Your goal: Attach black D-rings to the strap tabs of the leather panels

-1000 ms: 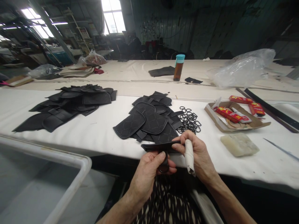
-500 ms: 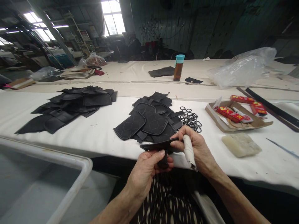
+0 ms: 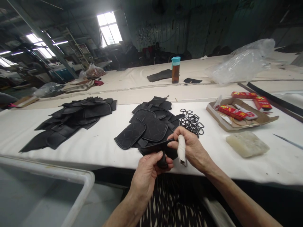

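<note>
My left hand (image 3: 148,168) is closed on a folded black strap (image 3: 162,161) below a black leather piece (image 3: 156,146). My right hand (image 3: 191,146) pinches the right end of that same piece between thumb and fingers. Held across the right fingers is a tool with a cloth-wrapped white handle (image 3: 181,148); its working end is hidden. Just beyond my hands lies a pile of stitched black leather pieces (image 3: 155,127), some with a diamond pattern. Beside it sit several black D-rings (image 3: 193,122).
Another black leather pile (image 3: 71,118) lies left. At right are a cardboard tray (image 3: 219,119) with red boxes, a pale wax-like block (image 3: 247,144), a pointed tool (image 3: 287,140) and black strips (image 3: 279,97). A bottle (image 3: 175,70) stands behind. A white-rimmed bin (image 3: 88,179) is front left.
The view has tilted and shifted slightly. Both hands keep hold of the leather piece, and the strap in my left hand is bent over more. The wrapped handle stays in my right hand.
</note>
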`<state>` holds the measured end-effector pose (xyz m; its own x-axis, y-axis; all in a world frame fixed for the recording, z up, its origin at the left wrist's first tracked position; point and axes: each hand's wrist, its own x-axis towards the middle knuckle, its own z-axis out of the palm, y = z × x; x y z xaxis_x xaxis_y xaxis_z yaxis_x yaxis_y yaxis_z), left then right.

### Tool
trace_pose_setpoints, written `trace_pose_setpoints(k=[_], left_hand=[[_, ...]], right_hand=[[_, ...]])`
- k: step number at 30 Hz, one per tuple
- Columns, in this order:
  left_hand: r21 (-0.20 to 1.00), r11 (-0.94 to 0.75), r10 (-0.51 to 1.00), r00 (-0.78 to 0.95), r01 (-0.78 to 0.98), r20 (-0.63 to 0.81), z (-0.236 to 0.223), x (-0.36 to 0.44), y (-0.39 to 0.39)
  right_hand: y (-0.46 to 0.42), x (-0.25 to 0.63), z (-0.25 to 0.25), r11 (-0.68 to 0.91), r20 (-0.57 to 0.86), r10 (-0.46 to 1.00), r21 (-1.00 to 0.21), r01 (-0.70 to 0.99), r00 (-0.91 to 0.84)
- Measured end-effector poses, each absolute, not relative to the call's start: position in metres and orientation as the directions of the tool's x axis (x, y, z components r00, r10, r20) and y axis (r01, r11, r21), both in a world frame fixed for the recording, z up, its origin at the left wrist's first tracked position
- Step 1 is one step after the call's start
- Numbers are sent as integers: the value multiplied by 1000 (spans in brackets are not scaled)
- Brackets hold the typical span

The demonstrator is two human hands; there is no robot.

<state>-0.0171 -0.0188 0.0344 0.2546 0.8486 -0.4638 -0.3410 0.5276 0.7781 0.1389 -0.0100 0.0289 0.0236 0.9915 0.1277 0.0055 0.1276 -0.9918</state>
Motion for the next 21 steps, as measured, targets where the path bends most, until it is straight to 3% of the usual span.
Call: trace_pose_setpoints(k=[11,21], left_hand=[[669,616,787,291,-417,-543,31,-17,-12],[656,601,794,250,-456,-554,33,-13,-12]], right_hand=[[-8,138,31,144,132,984,-985,-97,123],[-53,143,35,211,233,885,-973,99,404]])
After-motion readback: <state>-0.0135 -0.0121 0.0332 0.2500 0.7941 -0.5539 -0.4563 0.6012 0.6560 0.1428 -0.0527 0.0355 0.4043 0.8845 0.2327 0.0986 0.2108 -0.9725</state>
